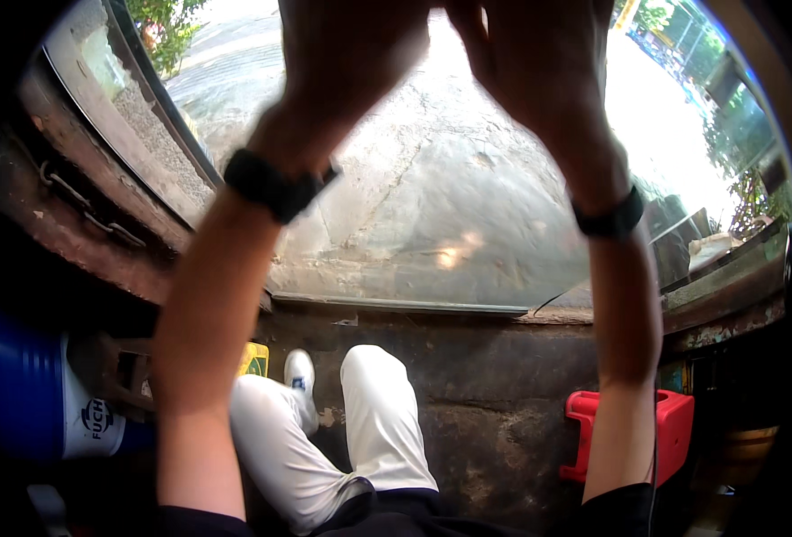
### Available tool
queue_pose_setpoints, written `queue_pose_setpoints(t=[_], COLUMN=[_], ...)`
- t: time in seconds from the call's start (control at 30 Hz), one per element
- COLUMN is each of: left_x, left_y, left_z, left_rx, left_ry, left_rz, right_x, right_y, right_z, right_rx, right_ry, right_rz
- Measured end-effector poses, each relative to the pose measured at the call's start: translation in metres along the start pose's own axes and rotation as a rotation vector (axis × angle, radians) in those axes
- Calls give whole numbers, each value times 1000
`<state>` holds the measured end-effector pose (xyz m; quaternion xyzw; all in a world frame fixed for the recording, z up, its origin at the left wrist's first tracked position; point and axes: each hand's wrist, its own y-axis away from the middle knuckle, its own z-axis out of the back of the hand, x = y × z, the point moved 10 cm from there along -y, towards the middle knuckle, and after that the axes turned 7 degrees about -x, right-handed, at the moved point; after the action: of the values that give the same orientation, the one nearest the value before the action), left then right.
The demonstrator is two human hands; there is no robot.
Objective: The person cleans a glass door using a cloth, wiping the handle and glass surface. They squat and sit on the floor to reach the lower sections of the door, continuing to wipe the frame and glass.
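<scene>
Both arms are raised in front of me. My left hand and my right hand reach the upper edge of the view, dark against the bright outdoors. Their fingers are cut off or lost in shadow, so whether they hold anything is hidden. The hands are close together, with a narrow bright gap between them. A black watch circles my left wrist, and a black band is on the right one. Beyond and below the hands lies a grey, worn concrete ground in strong light.
A metal threshold strip crosses the doorway ahead. At the left stand a blue drum and a yellow container. A red plastic container is by my right forearm. Dark, worn frames edge the doorway.
</scene>
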<state>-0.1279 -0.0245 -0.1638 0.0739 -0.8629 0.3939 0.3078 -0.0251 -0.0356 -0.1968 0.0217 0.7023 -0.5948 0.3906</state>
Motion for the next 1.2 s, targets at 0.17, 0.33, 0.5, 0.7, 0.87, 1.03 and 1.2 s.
queue_pose_setpoints(t=[0.17,0.33,0.5,0.7,0.87,1.03,1.2], left_x=[-136,-268,-376,-433,-420,-322,-128], left_y=[166,322,424,455,427,376,259], left_z=[113,252,365,407,396,338,185], left_rx=[454,756,1137,1529,1519,1160,675], left_ry=[249,215,424,632,659,337,247], left_rz=[601,719,829,1050,1191,1257,960], right_x=[101,249,351,409,386,334,194], right_y=[165,346,479,550,503,364,174], right_z=[-19,-26,-24,-19,-31,-71,-92], right_rx=[287,746,901,886,836,654,267], right_ry=[91,-117,-178,-293,-500,-460,-306], right_rz=[-231,-155,90,201,250,267,84])
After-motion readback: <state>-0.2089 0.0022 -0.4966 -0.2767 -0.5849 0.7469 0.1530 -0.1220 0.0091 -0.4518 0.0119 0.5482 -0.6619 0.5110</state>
